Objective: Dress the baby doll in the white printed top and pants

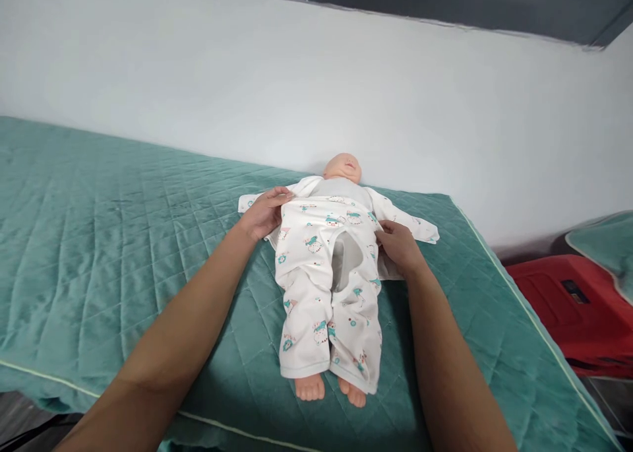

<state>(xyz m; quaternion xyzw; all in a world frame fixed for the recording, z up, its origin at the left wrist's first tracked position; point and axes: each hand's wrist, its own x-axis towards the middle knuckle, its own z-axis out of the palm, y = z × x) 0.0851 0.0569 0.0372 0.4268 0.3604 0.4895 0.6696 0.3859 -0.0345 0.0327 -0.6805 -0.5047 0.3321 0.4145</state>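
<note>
Green quilt (123, 254); doll (342, 167) on its back upon it, patterned trousers (309, 267) up to its chest.
Left hand (264, 216) at doll's right flank, touching the trousers' upper part; cannot tell whether fingers clamp. Right hand (398, 245) at doll's left side, fingers apparently pinched together on the trousers. Judgement: matched, light tension on both sides should keep the cloth level and unbunched.

Doll head (341, 167): smooth, plastic-looking. Printed trousers (302, 277): matt cloth. Bedcover (123, 241): quilted cloth, soft sheen. Wall (237, 89): smooth, matt.
</note>
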